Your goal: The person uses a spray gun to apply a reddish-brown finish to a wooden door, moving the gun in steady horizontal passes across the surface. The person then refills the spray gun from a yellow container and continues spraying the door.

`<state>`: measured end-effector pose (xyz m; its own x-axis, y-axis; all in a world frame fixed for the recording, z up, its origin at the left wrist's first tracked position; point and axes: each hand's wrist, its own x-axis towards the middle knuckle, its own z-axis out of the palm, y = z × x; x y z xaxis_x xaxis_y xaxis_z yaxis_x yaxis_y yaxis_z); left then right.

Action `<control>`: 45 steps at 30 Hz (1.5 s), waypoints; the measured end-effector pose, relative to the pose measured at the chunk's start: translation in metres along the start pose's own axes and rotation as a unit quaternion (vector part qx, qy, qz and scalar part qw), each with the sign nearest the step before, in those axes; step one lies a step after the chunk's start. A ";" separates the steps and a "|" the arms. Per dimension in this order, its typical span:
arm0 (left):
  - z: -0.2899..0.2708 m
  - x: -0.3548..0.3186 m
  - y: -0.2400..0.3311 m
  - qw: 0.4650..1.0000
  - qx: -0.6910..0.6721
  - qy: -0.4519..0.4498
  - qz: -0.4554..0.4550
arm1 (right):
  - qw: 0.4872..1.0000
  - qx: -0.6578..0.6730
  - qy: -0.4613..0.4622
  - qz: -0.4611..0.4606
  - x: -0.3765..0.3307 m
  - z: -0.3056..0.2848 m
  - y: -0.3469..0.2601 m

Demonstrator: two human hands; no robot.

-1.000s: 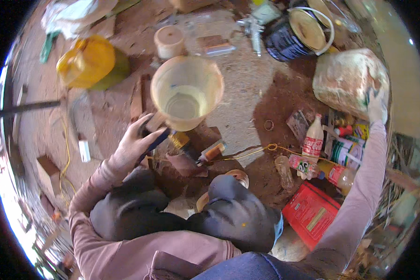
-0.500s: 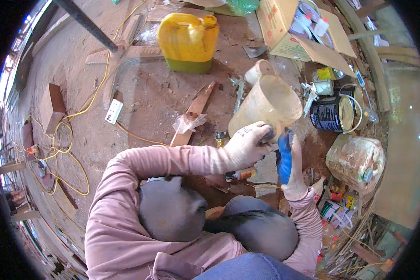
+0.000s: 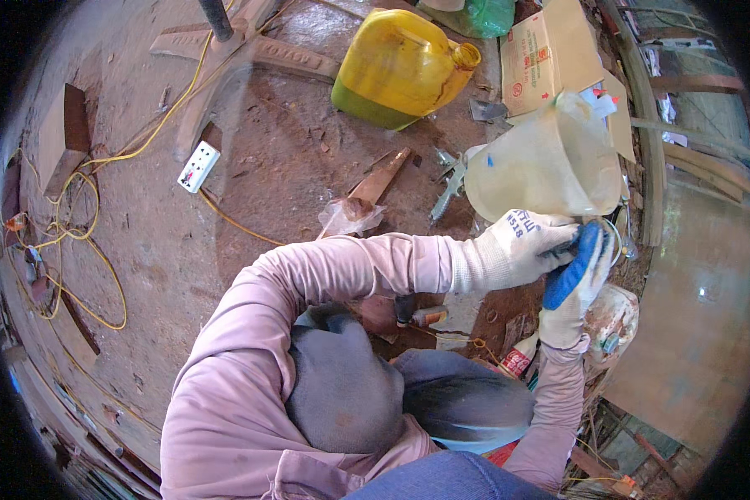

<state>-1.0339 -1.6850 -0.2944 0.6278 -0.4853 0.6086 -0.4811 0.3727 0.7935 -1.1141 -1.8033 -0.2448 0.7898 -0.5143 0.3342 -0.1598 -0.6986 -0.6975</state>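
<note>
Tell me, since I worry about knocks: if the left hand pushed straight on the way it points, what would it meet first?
Probably the translucent plastic jug: the gloved left hand already rests against its lower side, fingers pointing right toward the right hand.

2 gloved hands, left (image 3: 521, 250) and right (image 3: 577, 283), 1 clear plastic jug (image 3: 542, 167), 1 yellow jerrycan (image 3: 400, 67), 1 cardboard box (image 3: 542, 58), 1 white power socket (image 3: 198, 166), 1 yellow cable (image 3: 83, 242), 1 green bag (image 3: 475, 15).

Both gloved hands met out front — the left hand (image 3: 521, 250) reached across on a bent, pink-sleeved arm, the right hand (image 3: 577, 279) rose upright, fingers curled.
</note>
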 end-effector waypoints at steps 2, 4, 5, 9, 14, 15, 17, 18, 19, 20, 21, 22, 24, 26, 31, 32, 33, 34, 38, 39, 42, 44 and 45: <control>-0.008 0.006 0.010 0.998 -0.041 0.048 0.002 | 0.996 -0.049 -0.020 -0.065 0.007 -0.006 0.004; -0.018 0.005 0.010 0.995 -0.072 0.062 -0.002 | 0.998 0.057 -0.029 0.000 0.015 -0.001 -0.001; -0.023 0.005 0.009 0.995 -0.064 0.076 0.021 | 0.994 0.100 -0.032 0.027 0.019 0.002 -0.004; -0.049 -0.001 0.010 0.995 0.040 0.063 0.072 | 0.995 -0.008 -0.049 -0.086 0.017 0.018 -0.028; -0.084 -0.010 0.029 0.960 0.220 0.080 0.155 | 0.993 0.075 -0.083 -0.034 0.022 0.019 -0.046; -0.088 -0.017 0.029 0.941 0.233 0.154 0.192 | 0.984 0.158 -0.074 0.030 0.024 0.022 -0.058; -0.110 -0.038 0.023 0.934 0.242 0.087 0.247 | 0.938 0.316 -0.011 0.141 0.029 0.031 -0.076; -0.113 -0.052 0.019 0.950 0.213 0.069 0.220 | 0.944 0.301 -0.013 0.136 0.034 0.033 -0.081; -0.113 -0.067 0.015 0.963 0.180 0.051 0.195 | 0.950 0.285 -0.011 0.130 0.040 0.031 -0.085; -0.118 -0.082 0.013 0.968 0.189 0.005 0.166 | 0.955 0.270 -0.006 0.122 0.046 0.026 -0.089; -0.117 -0.103 0.004 0.979 0.160 -0.024 0.125 | 0.972 0.213 -0.015 0.096 0.051 0.024 -0.089; -0.120 -0.120 0.000 0.984 0.139 -0.090 0.071 | 0.986 0.152 -0.023 0.069 0.057 0.019 -0.091; -0.124 -0.164 -0.010 0.981 0.113 -0.152 -0.044 | 0.994 0.084 -0.066 0.030 0.070 0.011 -0.087; -0.129 -0.209 -0.018 0.964 0.103 -0.212 -0.125 | 0.998 -0.012 -0.042 -0.033 0.092 -0.001 -0.067; -0.148 -0.289 -0.023 0.914 0.111 -0.256 -0.295 | 0.998 0.021 -0.053 -0.008 0.113 0.013 -0.062; -0.149 -0.297 -0.026 0.915 0.109 -0.266 -0.282 | 0.996 0.025 -0.073 -0.052 0.121 0.015 -0.062; -0.149 -0.298 -0.026 0.917 0.106 -0.275 -0.269 | 0.995 0.029 -0.075 -0.052 0.125 0.017 -0.064; -0.146 -0.298 -0.026 0.919 0.113 -0.264 -0.268 | 0.995 0.033 -0.077 -0.051 0.129 0.020 -0.066; -0.142 -0.294 -0.024 0.908 0.161 -0.274 -0.275 | 0.992 0.026 -0.083 -0.089 0.153 0.027 -0.054; -0.142 -0.298 -0.026 0.911 0.159 -0.271 -0.268 | 0.991 0.024 -0.081 -0.102 0.156 0.031 -0.052; -0.142 -0.303 -0.029 0.916 0.158 -0.268 -0.253 | 0.992 0.014 -0.105 -0.066 0.167 0.036 -0.054; -0.141 -0.299 -0.029 0.920 0.155 -0.263 -0.246 | 0.992 -0.001 -0.115 -0.057 0.172 0.038 -0.055; -0.142 -0.298 -0.027 0.922 0.154 -0.258 -0.245 | 0.991 -0.008 -0.123 -0.058 0.173 0.041 -0.058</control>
<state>-1.1209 -1.4383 -0.4976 0.4803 -0.8765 0.0339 -0.4185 -0.1951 0.8870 -0.9438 -1.8314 -0.1720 0.9237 -0.2947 0.2446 -0.0681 -0.7549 -0.6523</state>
